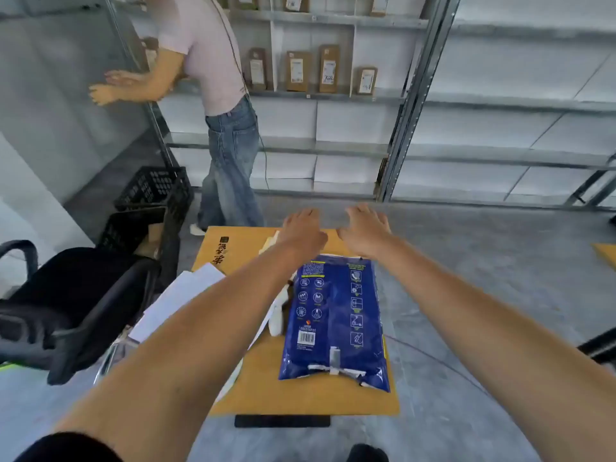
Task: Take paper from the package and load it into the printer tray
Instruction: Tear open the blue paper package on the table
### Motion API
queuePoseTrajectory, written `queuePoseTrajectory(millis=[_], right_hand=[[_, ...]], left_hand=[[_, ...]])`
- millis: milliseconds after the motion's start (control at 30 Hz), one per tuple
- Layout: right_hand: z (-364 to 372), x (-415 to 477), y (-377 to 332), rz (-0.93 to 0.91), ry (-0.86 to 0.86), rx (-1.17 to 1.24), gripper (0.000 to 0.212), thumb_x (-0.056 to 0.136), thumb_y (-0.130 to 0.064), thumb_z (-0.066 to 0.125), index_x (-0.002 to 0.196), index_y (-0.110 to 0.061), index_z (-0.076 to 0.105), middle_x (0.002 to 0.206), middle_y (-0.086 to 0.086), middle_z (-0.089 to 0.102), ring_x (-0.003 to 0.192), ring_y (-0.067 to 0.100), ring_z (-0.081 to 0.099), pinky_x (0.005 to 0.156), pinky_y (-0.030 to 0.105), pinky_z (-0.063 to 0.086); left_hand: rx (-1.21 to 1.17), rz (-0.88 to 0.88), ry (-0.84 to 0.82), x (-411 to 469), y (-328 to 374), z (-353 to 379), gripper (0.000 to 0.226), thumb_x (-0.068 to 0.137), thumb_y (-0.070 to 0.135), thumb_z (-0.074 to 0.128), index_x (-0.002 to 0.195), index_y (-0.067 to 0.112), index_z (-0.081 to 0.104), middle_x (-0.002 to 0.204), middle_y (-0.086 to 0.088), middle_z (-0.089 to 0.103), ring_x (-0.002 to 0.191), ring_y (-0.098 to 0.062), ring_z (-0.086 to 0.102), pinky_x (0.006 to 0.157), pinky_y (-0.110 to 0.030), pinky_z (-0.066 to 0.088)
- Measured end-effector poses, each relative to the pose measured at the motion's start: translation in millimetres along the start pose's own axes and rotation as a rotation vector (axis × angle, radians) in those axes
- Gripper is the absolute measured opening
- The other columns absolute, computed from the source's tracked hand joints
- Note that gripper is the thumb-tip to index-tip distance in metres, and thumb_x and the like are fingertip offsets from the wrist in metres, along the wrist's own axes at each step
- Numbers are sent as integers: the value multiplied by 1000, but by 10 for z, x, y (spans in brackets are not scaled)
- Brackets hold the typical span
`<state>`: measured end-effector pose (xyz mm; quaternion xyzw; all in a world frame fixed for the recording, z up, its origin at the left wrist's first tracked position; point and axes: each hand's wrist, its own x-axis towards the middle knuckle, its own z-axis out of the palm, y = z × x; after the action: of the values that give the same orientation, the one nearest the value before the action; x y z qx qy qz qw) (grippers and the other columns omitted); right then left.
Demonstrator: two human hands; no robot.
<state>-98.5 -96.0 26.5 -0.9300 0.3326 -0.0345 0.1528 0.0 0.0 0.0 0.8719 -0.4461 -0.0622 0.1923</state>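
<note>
Printer tray not discernible. Blue paper package [335, 323]: glossy plastic wrap, rectangular, lies flat on tan cardboard box [300, 391], long axis running away from viewer, torn end nearest viewer. Loose white sheets [176, 303] left of package, partly hidden by left forearm. Left hand [305, 228] and right hand [365, 230] hover beyond package's far end, fingers spread, holding nothing.
</note>
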Motion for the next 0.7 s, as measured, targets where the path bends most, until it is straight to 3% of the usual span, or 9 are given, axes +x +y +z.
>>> queuePoseTrajectory(millis=[133, 233, 333, 400, 500, 600, 700], right_hand=[[715, -415, 132, 105, -190, 193, 53, 93, -29, 50, 140, -6, 42, 146, 13, 40, 137, 32, 36, 109, 47, 36], [1178, -709, 281, 126, -324, 173, 56, 95, -30, 49, 144, -5, 37, 149, 12, 37, 137, 30, 36, 109, 48, 38], [1449, -811, 412, 137, -386, 128, 55, 96, -30, 47, 145, -7, 35, 150, 11, 35, 139, 28, 34, 111, 47, 36], [1533, -821, 476, 141, -413, 98, 55, 96, -30, 46, 146, -9, 34, 152, 10, 34, 141, 27, 31, 112, 47, 34], [1644, -809, 588, 136, -440, 103, 49, 94, -28, 50, 140, -13, 43, 147, 8, 42, 133, 28, 43, 108, 47, 39], [1803, -860, 681, 114, -505, 41, 37, 92, -23, 56, 127, -15, 54, 134, 6, 48, 118, 27, 53, 95, 46, 48], [1960, -967, 710, 72, -453, -19, 28, 88, -15, 57, 116, -13, 55, 124, 5, 46, 115, 25, 48, 76, 41, 51]], left_hand=[[-21, -97, -151, -454, -212, 568, 38, 93, 15, 48, 131, 8, 51, 137, -8, 53, 127, -28, 48, 106, -40, 38], [-131, -201, -339, -802, -321, 1026, 31, 93, 14, 48, 123, 11, 57, 125, -9, 61, 114, -32, 59, 93, -42, 49], [-216, -218, -467, -1069, -417, 1393, 34, 97, 19, 45, 130, 16, 53, 124, -10, 60, 107, -32, 61, 89, -41, 49], [-213, -209, -488, -1168, -462, 1512, 36, 98, 22, 44, 134, 17, 50, 130, -8, 57, 112, -29, 59, 91, -38, 47], [-237, -212, -482, -1200, -534, 1617, 35, 99, 18, 43, 132, 14, 53, 131, -8, 56, 113, -27, 58, 93, -38, 49], [-230, -222, -472, -1189, -570, 1688, 36, 97, 12, 45, 132, 14, 56, 136, -7, 52, 122, -25, 51, 103, -39, 45], [-219, -198, -427, -1215, -558, 1762, 38, 93, 10, 50, 128, 22, 60, 135, -2, 49, 128, -22, 42, 107, -38, 41]])
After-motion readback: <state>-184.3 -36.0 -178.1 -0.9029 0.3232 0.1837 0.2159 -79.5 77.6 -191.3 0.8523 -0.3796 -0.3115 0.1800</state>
